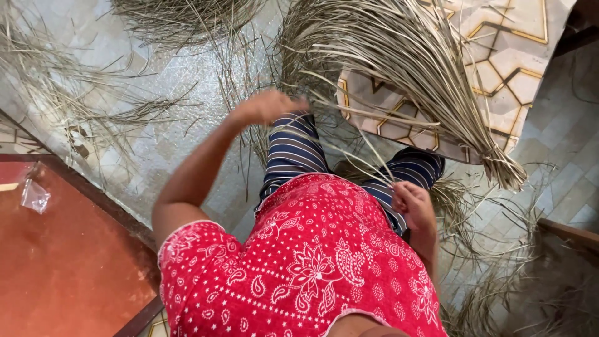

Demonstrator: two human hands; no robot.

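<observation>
Dry grass bundle point(399, 68) — long, pale, fanned

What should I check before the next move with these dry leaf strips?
1. Left hand on the strips: ok, it reaches into the loose ends of the big bundle, though motion blur hides the grip.
2. Right hand holding strips: ok, closed on a few thin strands near the knee.
3. Bundle tied: ok, bound at its narrow end.
4. Bundle supported: ok, it lies across the patterned cushion.
5. Strands untangled between the hands: cannot tell.
6. Floor free of strays: not ok, loose strips lie scattered.
</observation>
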